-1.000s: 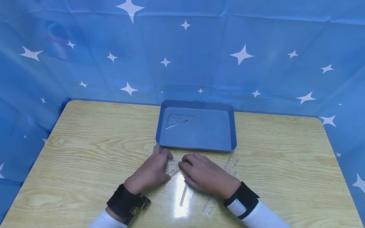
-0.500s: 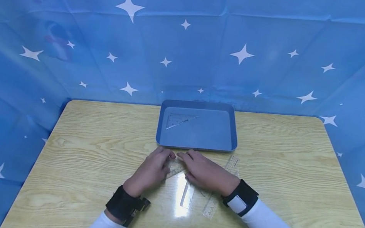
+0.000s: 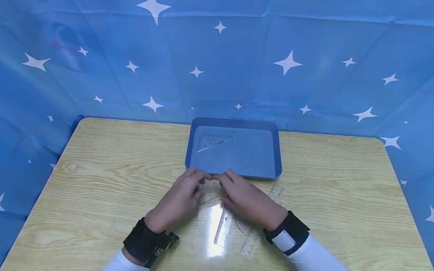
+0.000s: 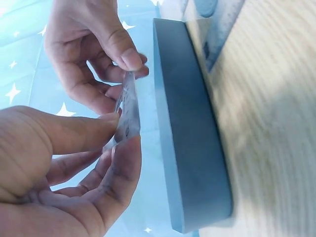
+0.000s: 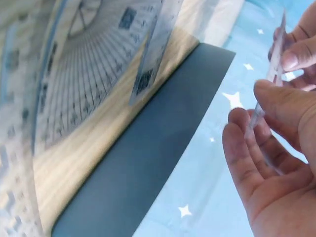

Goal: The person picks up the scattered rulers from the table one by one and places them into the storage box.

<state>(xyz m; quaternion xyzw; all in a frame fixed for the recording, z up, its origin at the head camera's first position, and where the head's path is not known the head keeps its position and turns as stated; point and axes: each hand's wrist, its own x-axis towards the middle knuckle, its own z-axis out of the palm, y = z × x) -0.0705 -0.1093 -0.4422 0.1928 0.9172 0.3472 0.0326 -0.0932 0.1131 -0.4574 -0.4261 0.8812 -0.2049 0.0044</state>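
In front of the tray, my left hand and right hand hold one clear plastic set square between them. The left wrist view shows it nearly edge-on, a thin transparent sheet raised off the table. My left thumb and fingers pinch its near end; the right thumb and fingers pinch the other. Below the right hand lie a clear protractor, a short clear ruler and a longer stencil ruler, partly covered by that hand and wrist.
A shallow blue-grey tray stands at the table's back edge, just beyond both hands. Another clear set square lies in its left part. A blue star-patterned cloth hangs behind the wood-grain table.
Both hands have lifted the set square and moved slightly toward the tray, their fingertips drawing closer together. It has tilted from nearly flat. The rulers and tray stay put.
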